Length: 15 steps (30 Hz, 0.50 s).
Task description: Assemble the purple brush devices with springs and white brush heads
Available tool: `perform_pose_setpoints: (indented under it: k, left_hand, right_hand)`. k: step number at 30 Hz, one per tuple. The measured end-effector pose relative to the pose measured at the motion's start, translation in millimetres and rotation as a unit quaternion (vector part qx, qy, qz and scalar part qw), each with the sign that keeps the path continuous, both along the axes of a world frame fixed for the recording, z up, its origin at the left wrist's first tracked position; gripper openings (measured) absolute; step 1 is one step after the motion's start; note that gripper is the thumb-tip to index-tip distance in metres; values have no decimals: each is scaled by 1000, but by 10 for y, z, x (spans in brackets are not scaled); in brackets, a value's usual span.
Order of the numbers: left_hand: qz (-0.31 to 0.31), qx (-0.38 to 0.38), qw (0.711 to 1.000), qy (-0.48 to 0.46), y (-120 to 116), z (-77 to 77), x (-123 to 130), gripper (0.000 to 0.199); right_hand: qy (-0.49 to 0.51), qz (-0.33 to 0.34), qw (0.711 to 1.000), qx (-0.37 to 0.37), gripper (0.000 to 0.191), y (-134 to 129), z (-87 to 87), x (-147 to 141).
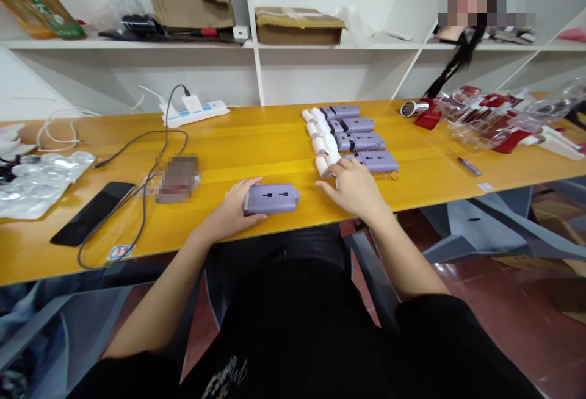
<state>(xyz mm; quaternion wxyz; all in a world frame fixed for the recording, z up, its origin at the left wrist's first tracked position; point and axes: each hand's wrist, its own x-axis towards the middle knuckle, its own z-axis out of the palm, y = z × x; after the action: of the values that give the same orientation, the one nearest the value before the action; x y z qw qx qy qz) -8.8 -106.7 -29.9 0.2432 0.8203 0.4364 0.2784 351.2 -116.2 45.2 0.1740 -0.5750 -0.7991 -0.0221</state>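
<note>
My left hand [235,210] is wrapped around the left end of a purple-grey plastic housing [274,198], which lies flat near the table's front edge. Two dark keyhole slots show in its top face, and a small tab sticks out at its right end. My right hand [354,185] reaches over the near end of a row of parts, thumb spread away from the fingers. Its fingertips touch or hover at a white cylindrical part [323,166]; contact is partly hidden. Beside it lies another purple-grey housing [379,161], with a small coil spring [394,175] at its edge.
More purple-grey housings [359,124] with white parts [320,124] line up behind. A phone [91,213], cables [144,204] and a power strip [196,112] are at left. Right are a screwdriver [467,164], a metal grater drum [414,108] and red-and-clear plastic parts [494,115].
</note>
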Motion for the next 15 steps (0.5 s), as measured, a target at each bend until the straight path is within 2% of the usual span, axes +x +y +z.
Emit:
perform_pose_setpoints:
  k: [2, 5, 7, 10, 12, 15]
  left_hand:
    - [4, -1, 1000, -5, -1, -4, 13, 94]
    - [7, -8, 1000, -15, -11, 7, 16, 97]
    - [5, -15, 1000, -19, -17, 20, 15, 98]
    - [1, -19, 1000, -19, -17, 32, 16, 98]
    - [4, -15, 1000, -20, -13, 28, 16, 99]
    - [5, -9, 1000, -22, -4, 7, 13, 99]
  right_hand:
    - [-55, -53, 997, 3, 40, -119, 2, 137]
    - [-84, -67, 994, 1, 37, -261, -91, 243]
    - [-70, -38, 997, -1, 32, -320, -164, 260]
    - [-11, 49, 999, -19, 24, -359, -238, 242]
    - [36, 96, 995, -23, 27, -367, -266, 218]
    - [69, 95, 993, -11, 36, -376, -296, 189]
